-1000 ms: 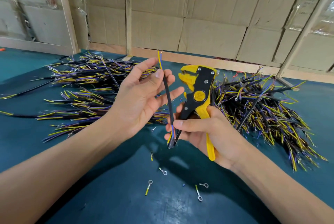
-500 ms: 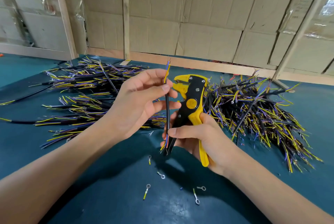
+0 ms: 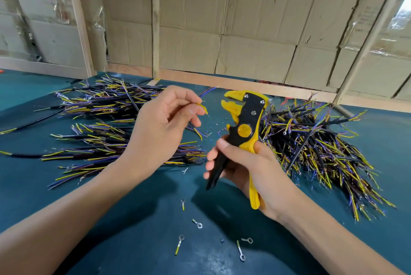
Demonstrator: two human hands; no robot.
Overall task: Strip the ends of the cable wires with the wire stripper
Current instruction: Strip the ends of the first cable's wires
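Note:
My left hand [image 3: 164,123] pinches a thin yellow wire [image 3: 202,107] of a cable between thumb and fingertips. The rest of that cable is mostly hidden behind the hand; a blue wire end [image 3: 209,90] pokes out up and to the right. My right hand [image 3: 246,163] grips the handles of the yellow and black wire stripper [image 3: 244,119], which stands upright. Its jaws [image 3: 231,102] gape just right of the pinched wire, a small gap apart from it.
Two heaps of black cables with yellow and blue wire ends lie on the teal table [image 3: 133,241]: a left pile [image 3: 100,119] and a right pile [image 3: 311,141]. Several cut ring terminals [image 3: 198,223] lie near the front. Cardboard walls [image 3: 244,19] close the back.
The cable, held upright between both hands before, is now in my left hand alone and tipped over. My left fingers have curled to pinch one yellow wire beside the stripper's jaws.

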